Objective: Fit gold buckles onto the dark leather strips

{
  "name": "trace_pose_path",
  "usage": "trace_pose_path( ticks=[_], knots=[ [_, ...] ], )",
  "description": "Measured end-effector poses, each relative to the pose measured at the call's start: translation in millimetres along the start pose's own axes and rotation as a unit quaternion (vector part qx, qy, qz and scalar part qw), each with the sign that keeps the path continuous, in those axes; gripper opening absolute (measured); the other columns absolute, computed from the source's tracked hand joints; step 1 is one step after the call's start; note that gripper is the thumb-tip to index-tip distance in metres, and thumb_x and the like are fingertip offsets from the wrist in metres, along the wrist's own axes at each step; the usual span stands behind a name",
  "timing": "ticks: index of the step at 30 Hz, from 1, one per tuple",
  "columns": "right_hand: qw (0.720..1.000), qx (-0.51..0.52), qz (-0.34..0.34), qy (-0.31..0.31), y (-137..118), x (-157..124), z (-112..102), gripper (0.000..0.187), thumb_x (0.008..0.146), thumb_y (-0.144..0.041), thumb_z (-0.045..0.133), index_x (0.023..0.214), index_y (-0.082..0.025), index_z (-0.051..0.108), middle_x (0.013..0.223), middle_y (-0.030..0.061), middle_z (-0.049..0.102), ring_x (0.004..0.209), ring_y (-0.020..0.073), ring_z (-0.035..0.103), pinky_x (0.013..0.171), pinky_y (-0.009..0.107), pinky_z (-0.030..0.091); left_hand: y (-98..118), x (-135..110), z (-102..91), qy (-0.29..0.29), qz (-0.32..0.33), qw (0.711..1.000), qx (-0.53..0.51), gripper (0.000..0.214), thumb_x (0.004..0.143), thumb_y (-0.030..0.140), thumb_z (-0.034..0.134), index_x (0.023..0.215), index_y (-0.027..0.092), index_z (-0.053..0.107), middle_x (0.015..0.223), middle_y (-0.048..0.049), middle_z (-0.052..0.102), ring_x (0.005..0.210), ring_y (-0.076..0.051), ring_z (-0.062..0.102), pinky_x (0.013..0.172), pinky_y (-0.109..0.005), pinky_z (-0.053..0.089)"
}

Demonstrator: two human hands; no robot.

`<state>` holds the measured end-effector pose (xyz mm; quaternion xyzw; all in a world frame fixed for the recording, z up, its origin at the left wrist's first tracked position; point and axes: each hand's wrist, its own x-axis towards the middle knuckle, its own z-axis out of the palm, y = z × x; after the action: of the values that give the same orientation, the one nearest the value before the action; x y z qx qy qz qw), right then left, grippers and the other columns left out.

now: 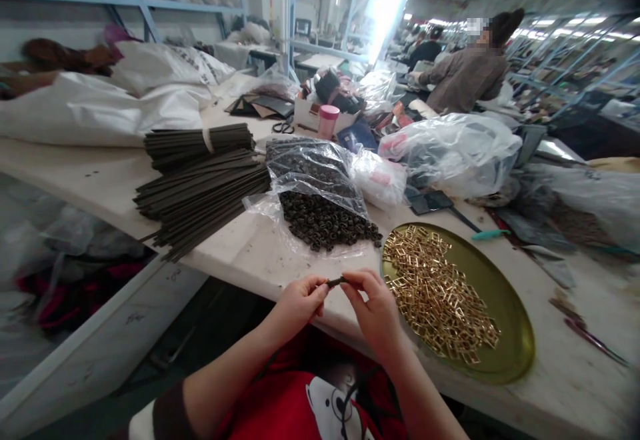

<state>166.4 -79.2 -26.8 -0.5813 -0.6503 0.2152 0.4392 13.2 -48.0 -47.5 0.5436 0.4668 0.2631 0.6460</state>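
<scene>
My left hand (300,301) and my right hand (373,307) meet at the near table edge, both pinching one small dark loop piece (336,282) between their fingertips. Just right of my right hand lies a round gold tray (510,323) heaped with several shiny gold rectangular buckles (440,293). Beyond my hands a clear plastic bag spills a pile of dark loops (327,221) onto the table. Bundles of long dark straps (200,183) lie stacked to the left of that bag.
White sacks (100,107) lie at the back left, with clear plastic bags (455,150), a pink-lidded cup (328,121) and scissors (283,127) further back. A teal-handled tool (487,234) lies beyond the tray. A seated person (465,70) works at the far right.
</scene>
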Motion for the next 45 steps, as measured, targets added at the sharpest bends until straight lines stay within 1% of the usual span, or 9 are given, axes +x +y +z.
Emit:
trace_pose_path(
  ticks=[5,12,17,21,24,27,34,38,45],
  knots=[
    [0.995,-0.064,-0.071,-0.021,-7,-8,8,0.016,0.084,-0.022,0.049,0.092,-0.024,0.064,0.084,0.0049,0.057,0.076,0.0163,0.057,0.069,0.029,0.049,4,-12,1.2,0.007,0.028,0.999,0.026,0.028,0.081,0.039,0.044,0.074,0.014,0.055,0.046,0.0072,0.042,0.039,-0.006,0.036,0.037,-0.017,0.027],
    [0.998,-0.012,-0.060,0.014,-8,-20,16,0.014,0.083,-0.019,0.050,0.095,-0.022,0.058,0.086,0.0052,0.060,0.081,0.0177,0.058,0.072,0.031,0.047,5,-15,4.5,0.010,0.017,1.000,0.007,0.028,0.082,0.037,0.042,0.081,0.014,0.057,0.048,0.0068,0.043,0.038,-0.007,0.036,0.038,-0.017,0.028],
    [0.998,0.048,0.019,0.040,-11,-24,21,0.013,0.085,-0.020,0.045,0.083,-0.022,0.058,0.077,0.0023,0.060,0.072,0.0156,0.056,0.066,0.028,0.045,9,-19,5.4,0.010,0.053,0.997,0.048,0.028,0.083,0.029,0.039,0.094,0.014,0.060,0.057,0.0031,0.052,0.047,-0.010,0.045,0.047,-0.021,0.037],
    [0.990,0.089,0.100,0.052,-6,-23,28,0.010,0.080,-0.026,0.054,0.088,-0.020,0.057,0.076,0.0011,0.057,0.070,0.0151,0.054,0.066,0.028,0.044,15,-24,3.5,-0.011,0.101,0.992,0.070,0.032,0.078,0.016,0.041,0.105,0.013,0.058,0.084,-0.0045,0.064,0.080,-0.018,0.057,0.074,-0.027,0.044],
    [0.961,0.196,0.196,0.011,0,-18,29,0.024,0.075,-0.032,0.059,0.095,-0.019,0.055,0.077,0.0010,0.057,0.070,0.0151,0.054,0.066,0.028,0.045,20,-26,1.3,-0.032,0.101,0.992,0.065,0.044,0.072,0.009,0.044,0.115,0.013,0.053,0.104,-0.0078,0.062,0.097,-0.021,0.055,0.086,-0.030,0.041],
    [0.899,0.330,0.282,-0.063,3,-14,27,0.029,0.069,-0.036,0.064,0.092,-0.020,0.056,0.080,0.0012,0.059,0.070,0.0138,0.056,0.066,0.027,0.046,26,-27,-0.5,-0.053,0.094,0.991,0.074,0.044,0.071,0.010,0.044,0.115,0.012,0.052,0.106,-0.0077,0.063,0.097,-0.021,0.056,0.087,-0.031,0.042],
    [0.765,0.499,0.388,-0.123,7,-14,26,0.037,0.065,-0.033,0.070,0.097,-0.022,0.057,0.083,0.0005,0.061,0.068,0.0121,0.058,0.063,0.024,0.046,19,-29,-0.5,-0.064,0.092,0.988,0.110,0.054,0.073,0.014,0.043,0.127,0.012,0.043,0.126,-0.0105,0.052,0.116,-0.025,0.047,0.100,-0.037,0.033],
    [0.740,0.524,0.386,-0.171,5,-20,29,0.033,0.066,-0.032,0.069,0.096,-0.019,0.060,0.083,0.0012,0.064,0.074,0.0133,0.060,0.070,0.025,0.046,9,-29,-1.6,-0.059,0.096,0.984,0.135,0.064,0.075,0.016,0.044,0.137,0.012,0.027,0.135,-0.0114,0.043,0.122,-0.024,0.040,0.105,-0.038,0.026],
    [0.734,0.540,0.393,-0.120,-5,-23,25,0.034,0.059,-0.028,0.074,0.090,-0.021,0.061,0.080,-0.0009,0.064,0.068,0.0115,0.058,0.065,0.023,0.046,8,-29,0.3,-0.085,0.110,0.983,0.117,0.068,0.080,0.014,0.040,0.141,0.015,0.011,0.130,-0.0107,0.047,0.119,-0.021,0.043,0.104,-0.037,0.027]
  ],
)
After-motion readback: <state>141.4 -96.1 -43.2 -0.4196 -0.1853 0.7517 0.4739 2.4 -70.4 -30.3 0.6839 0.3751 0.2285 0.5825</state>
